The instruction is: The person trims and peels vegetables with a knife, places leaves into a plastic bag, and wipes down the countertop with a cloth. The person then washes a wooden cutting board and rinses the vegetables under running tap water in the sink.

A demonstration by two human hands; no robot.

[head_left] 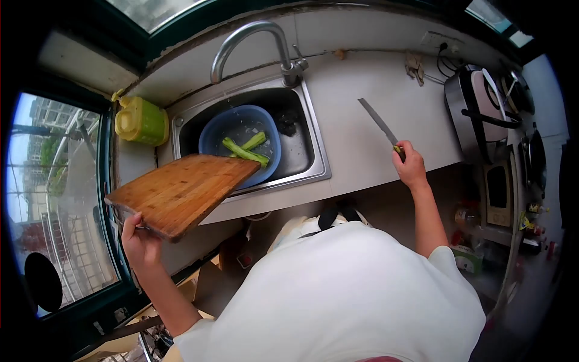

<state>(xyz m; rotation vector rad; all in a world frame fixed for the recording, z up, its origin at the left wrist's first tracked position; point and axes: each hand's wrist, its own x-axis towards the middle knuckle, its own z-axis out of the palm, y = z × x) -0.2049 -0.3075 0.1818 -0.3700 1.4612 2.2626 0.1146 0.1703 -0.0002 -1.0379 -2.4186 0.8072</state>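
Observation:
My left hand is closed on the near left edge of a wooden cutting board. The board is tilted, and its far right corner reaches over a blue basin. In the basin, pieces of a long green vegetable lie crossed in water; the board's corner hides part of them. My right hand grips the dark handle of a knife above the counter, the blade pointing away and to the left.
The basin stands in a steel sink under a curved faucet. A yellow-green jug stands left of the sink. On the right are a rice cooker and a cloth-like item on the white counter. A window is at the left.

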